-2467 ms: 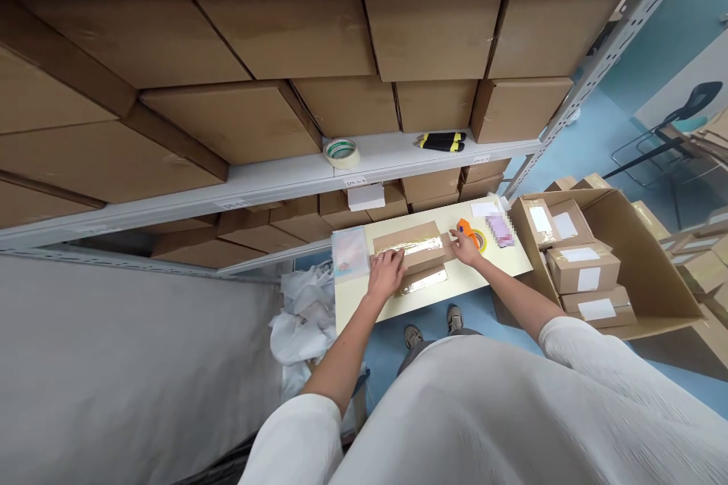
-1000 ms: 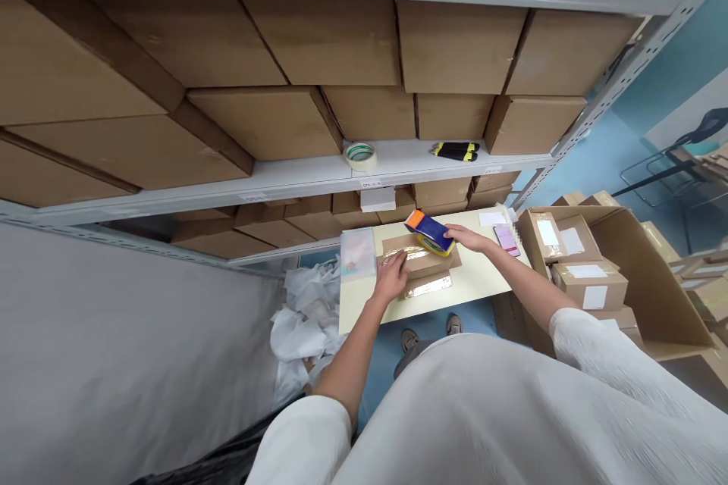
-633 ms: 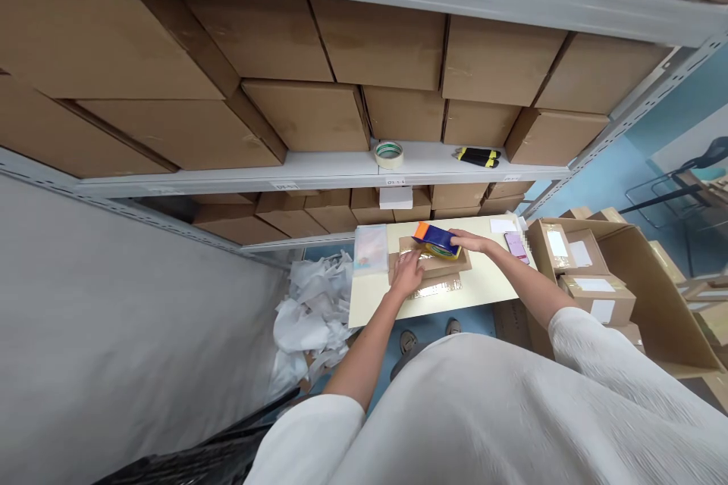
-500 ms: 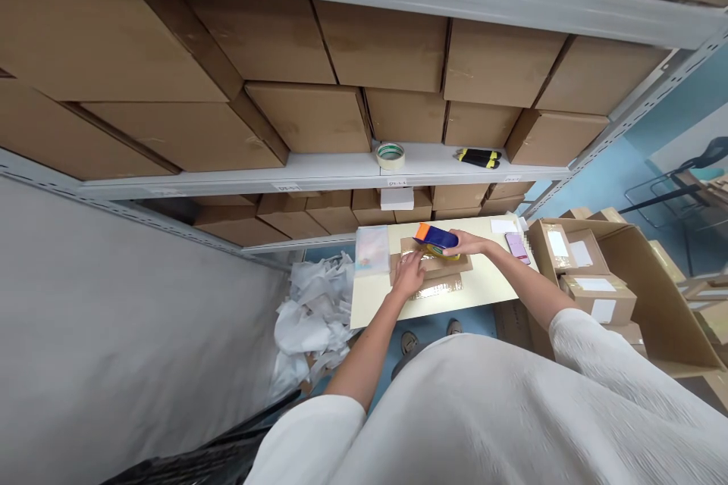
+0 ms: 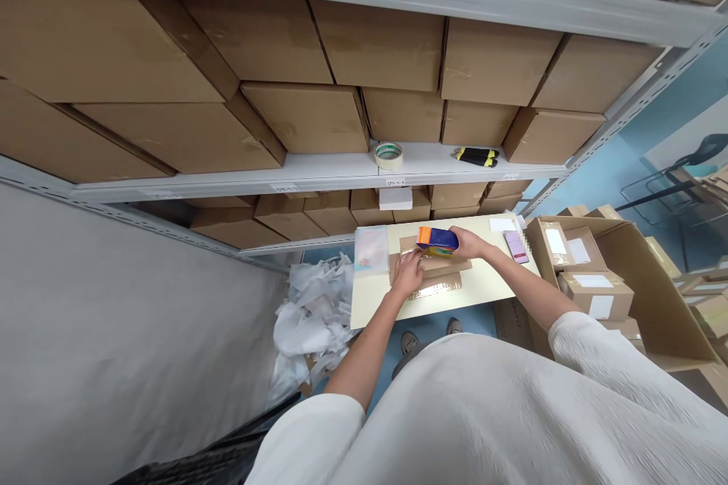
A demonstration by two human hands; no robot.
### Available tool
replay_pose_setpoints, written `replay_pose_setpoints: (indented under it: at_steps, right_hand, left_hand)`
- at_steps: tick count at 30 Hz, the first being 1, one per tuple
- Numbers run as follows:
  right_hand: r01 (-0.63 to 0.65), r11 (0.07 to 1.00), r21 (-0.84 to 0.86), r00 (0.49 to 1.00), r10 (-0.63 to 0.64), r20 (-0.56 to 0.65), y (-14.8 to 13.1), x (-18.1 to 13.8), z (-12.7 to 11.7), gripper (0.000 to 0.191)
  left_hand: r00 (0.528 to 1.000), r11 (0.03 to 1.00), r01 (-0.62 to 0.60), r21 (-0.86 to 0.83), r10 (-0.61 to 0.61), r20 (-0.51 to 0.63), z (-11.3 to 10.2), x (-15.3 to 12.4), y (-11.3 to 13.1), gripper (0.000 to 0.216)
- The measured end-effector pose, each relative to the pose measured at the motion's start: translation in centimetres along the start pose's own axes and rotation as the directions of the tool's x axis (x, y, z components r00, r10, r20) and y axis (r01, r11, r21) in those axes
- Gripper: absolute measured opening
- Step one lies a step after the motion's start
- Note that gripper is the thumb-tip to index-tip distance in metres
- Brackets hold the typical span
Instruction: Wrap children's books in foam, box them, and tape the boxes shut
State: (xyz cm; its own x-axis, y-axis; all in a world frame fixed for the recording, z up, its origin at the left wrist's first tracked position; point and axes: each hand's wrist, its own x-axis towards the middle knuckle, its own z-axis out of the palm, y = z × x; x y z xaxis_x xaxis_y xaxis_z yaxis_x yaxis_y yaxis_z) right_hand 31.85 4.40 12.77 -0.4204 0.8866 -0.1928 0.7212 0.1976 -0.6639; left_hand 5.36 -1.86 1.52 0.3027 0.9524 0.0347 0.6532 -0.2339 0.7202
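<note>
My right hand (image 5: 469, 242) is closed on a blue-and-orange tape dispenser (image 5: 441, 239), held over a small cardboard box (image 5: 449, 265). Flattened on the left part of the box is my left hand (image 5: 408, 273), fingers stretched out beside the dispenser's orange end. Shiny clear tape (image 5: 435, 286) shows on the near cardboard flap. Box and hands are on a cream tabletop (image 5: 483, 292). The dispenser partly hides the box's far side.
On the tabletop lie a phone (image 5: 516, 246), a white label (image 5: 503, 224) and a plastic pouch (image 5: 371, 248). Above, the shelf holds a tape roll (image 5: 388, 156) and yellow-black cutters (image 5: 476, 157). A large carton (image 5: 660, 295) of boxes stands right; crumpled white wrapping (image 5: 307, 322) lies left.
The tape dispenser has turned slightly in my right hand, and its orange end has shifted a little right and down. My left hand stays on the box.
</note>
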Motion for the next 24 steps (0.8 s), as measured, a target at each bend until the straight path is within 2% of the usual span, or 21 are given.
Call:
replay_pose_setpoints:
  at_steps: [2,4,7,9,12,19,24]
  right_hand:
    - [-0.029,0.999,0.012,1.0,0.029,-0.001,0.2,0.0,0.2,0.047]
    - [-0.018,0.998,0.053,1.0,0.017,0.019,0.5,0.1,0.1,0.046]
    - [0.032,0.995,0.094,0.999,-0.036,0.038,0.7,0.4,-0.6,0.045]
    - [0.066,0.992,0.11,0.997,-0.071,0.035,0.7,0.7,-0.8,0.045]
    - [0.087,0.987,0.133,0.994,-0.094,0.05,0.6,1.2,-0.7,0.045]
    - [0.101,0.984,0.146,0.99,-0.114,0.087,1.3,1.8,-0.2,0.044]
    - [0.111,0.985,0.133,0.99,-0.121,0.073,1.6,1.8,-0.1,0.044]
  left_hand:
    - [0.999,0.994,0.034,-0.099,-0.038,-0.037,0.1,0.1,-0.2,0.051]
    - [0.988,0.96,0.097,-0.262,-0.125,-0.095,0.2,0.4,-0.4,0.045]
    - [0.947,0.847,0.166,-0.506,-0.28,-0.158,0.0,1.3,-0.4,0.042]
    - [0.922,0.781,0.192,-0.594,-0.351,-0.163,-0.2,1.9,-0.3,0.038]
    - [0.896,0.713,0.226,-0.664,-0.419,-0.145,-0.8,2.5,-0.3,0.035]
    - [0.877,0.625,0.273,-0.731,-0.474,-0.079,-1.9,2.6,0.0,0.062]
    - [0.862,0.553,0.323,-0.768,-0.507,-0.003,-2.8,2.7,0.9,0.064]
